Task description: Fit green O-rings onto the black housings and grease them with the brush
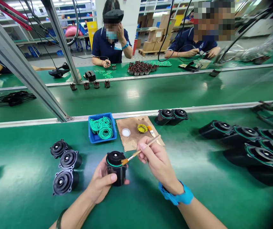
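My left hand (pixel 103 179) is wrapped round a black cylindrical motor housing (pixel 116 175), held upright above the green bench. A green rubber ring (pixel 112 164) sits around the housing near its top. Between the fingers of my right hand (pixel 152 156) is a thin wooden-handled brush (pixel 140 151). Its orange-brown bristles touch the ring at the housing's right side. Behind my hands, a piece of cardboard (pixel 131 141) carries a small tin of yellow stuff (pixel 142 128), a white lid (pixel 126 132) and a second brush (pixel 150 129).
A blue bin (pixel 90 137) of green rings (pixel 104 127) stands left of the cardboard. Three housings without visible rings (pixel 62 181) lie at left. Several ringed housings (pixel 262 154) stand at right, two more (pixel 172 117) at the back. Metal posts (pixel 24 60) and co-workers (pixel 111 41) are beyond.
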The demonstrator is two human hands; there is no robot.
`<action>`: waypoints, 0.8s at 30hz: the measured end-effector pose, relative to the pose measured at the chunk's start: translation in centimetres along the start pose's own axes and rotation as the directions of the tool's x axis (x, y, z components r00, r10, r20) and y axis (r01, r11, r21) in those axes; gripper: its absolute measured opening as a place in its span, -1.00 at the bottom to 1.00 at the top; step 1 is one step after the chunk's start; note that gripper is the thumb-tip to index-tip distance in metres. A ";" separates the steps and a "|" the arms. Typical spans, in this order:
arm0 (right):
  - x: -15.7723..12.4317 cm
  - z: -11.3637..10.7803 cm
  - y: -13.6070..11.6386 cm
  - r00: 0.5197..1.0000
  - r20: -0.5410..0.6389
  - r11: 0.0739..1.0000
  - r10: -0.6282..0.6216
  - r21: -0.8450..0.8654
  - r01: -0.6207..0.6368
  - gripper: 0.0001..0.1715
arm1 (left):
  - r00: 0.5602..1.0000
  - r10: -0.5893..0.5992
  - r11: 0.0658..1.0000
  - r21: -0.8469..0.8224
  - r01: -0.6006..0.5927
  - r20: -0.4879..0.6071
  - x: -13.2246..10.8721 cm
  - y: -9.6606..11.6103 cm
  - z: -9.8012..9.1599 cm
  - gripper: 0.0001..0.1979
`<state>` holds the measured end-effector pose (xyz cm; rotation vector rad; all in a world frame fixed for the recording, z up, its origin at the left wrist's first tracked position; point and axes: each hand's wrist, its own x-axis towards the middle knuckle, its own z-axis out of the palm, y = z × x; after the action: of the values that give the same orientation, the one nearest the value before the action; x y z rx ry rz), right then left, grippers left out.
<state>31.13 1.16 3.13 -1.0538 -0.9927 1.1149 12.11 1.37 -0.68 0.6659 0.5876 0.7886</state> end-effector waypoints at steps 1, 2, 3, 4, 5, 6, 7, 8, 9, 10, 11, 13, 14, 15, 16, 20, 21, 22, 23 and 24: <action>0.0 0.0 0.0 1.000 0.004 1.000 -0.003 -0.006 0.003 -0.60 | 1.000 0.000 1.000 -0.001 0.000 0.005 0.0 0.0 0.0 -0.45; -0.1 0.0 0.1 1.000 0.008 1.000 -0.009 -0.014 0.009 -0.60 | 1.000 0.000 1.000 0.003 0.000 0.003 0.0 -0.1 0.0 -0.43; -0.2 0.1 0.1 1.000 0.016 1.000 -0.018 -0.025 0.018 -0.61 | 1.000 -0.003 1.000 0.012 0.003 -0.005 0.0 -0.2 0.0 -0.41; -0.3 0.1 0.1 0.999 0.027 0.999 -0.029 -0.039 0.030 -0.61 | 1.000 -0.007 1.000 0.024 0.007 -0.017 0.1 -0.3 -0.1 -0.40; -0.3 0.1 0.2 0.998 0.041 0.998 -0.041 -0.055 0.044 -0.61 | 0.999 -0.014 0.999 0.036 0.015 -0.029 0.1 -0.4 -0.1 -0.39; -0.4 0.2 0.2 0.997 0.053 0.996 -0.056 -0.071 0.059 -0.62 | 0.999 -0.021 0.999 0.047 0.023 -0.037 0.1 -0.5 -0.1 -0.39; -0.5 0.2 0.3 0.996 0.063 0.993 -0.070 -0.088 0.075 -0.62 | 0.999 -0.027 0.998 0.058 0.029 -0.039 0.2 -0.6 -0.2 -0.40; -0.6 0.2 0.3 0.994 0.068 0.991 -0.083 -0.102 0.089 -0.63 | 0.999 -0.028 0.997 0.065 0.030 -0.035 0.2 -0.7 -0.2 -0.40; -0.6 0.1 0.4 0.993 0.067 0.989 -0.094 -0.112 0.101 -0.63 | 0.999 -0.020 0.997 0.068 0.022 -0.029 0.2 -0.7 -0.2 -0.40; -0.7 0.1 0.4 0.992 0.064 0.987 -0.105 -0.116 0.112 -0.64 | 1.000 -0.006 0.998 0.069 0.007 -0.019 0.2 -0.7 -0.3 -0.40; -0.7 0.0 0.5 0.991 0.062 0.985 -0.115 -0.119 0.122 -0.65 | 1.000 0.009 0.998 0.067 -0.008 -0.011 0.1 -0.7 -0.3 -0.40; -0.7 -0.2 0.7 0.989 0.061 0.982 -0.134 -0.127 0.141 -0.67 | 1.000 0.019 0.998 0.057 -0.019 -0.001 0.0 -0.7 -0.4 -0.43; -0.6 -0.3 0.8 0.987 0.062 0.979 -0.145 -0.136 0.153 -0.68 | 1.000 0.013 0.999 0.053 -0.013 0.000 0.0 -0.7 -0.4 -0.44; -0.6 -0.4 0.8 0.986 0.063 0.975 -0.157 -0.150 0.164 -0.69 | 1.000 0.003 0.999 0.049 -0.003 0.000 -0.1 -0.6 -0.4 -0.45; -0.6 -0.4 0.9 0.984 0.064 0.970 -0.167 -0.166 0.176 -0.69 | 1.000 -0.005 0.999 0.049 0.005 0.002 -0.1 -0.6 -0.5 -0.45; -0.7 -0.4 0.9 0.976 0.081 0.955 -0.201 -0.207 0.213 -0.69 | 1.000 -0.001 0.997 0.080 0.001 0.001 0.0 -0.7 -0.4 -0.38; -0.7 -0.4 0.9 0.975 0.085 0.953 -0.203 -0.211 0.217 -0.69 | 1.000 -0.005 0.996 0.092 0.006 -0.006 0.0 -0.8 -0.4 -0.38; -0.8 -0.4 1.0 0.975 0.089 0.952 -0.203 -0.214 0.217 -0.69 | 1.000 -0.009 0.995 0.101 0.010 -0.014 0.0 -0.8 -0.4 -0.38; -0.8 -0.4 1.0 0.975 0.091 0.952 -0.202 -0.216 0.217 -0.69 | 1.000 -0.011 0.994 0.105 0.013 -0.018 0.0 -0.9 -0.4 -0.39; -0.8 -0.4 1.0 0.975 0.090 0.952 -0.201 -0.215 0.216 -0.69 | 1.000 -0.010 0.995 0.103 0.011 -0.016 0.1 -0.9 -0.5 -0.40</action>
<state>31.18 0.44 2.00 -1.0670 -1.2760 0.8836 12.24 1.06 -1.68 0.7517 0.6492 0.7579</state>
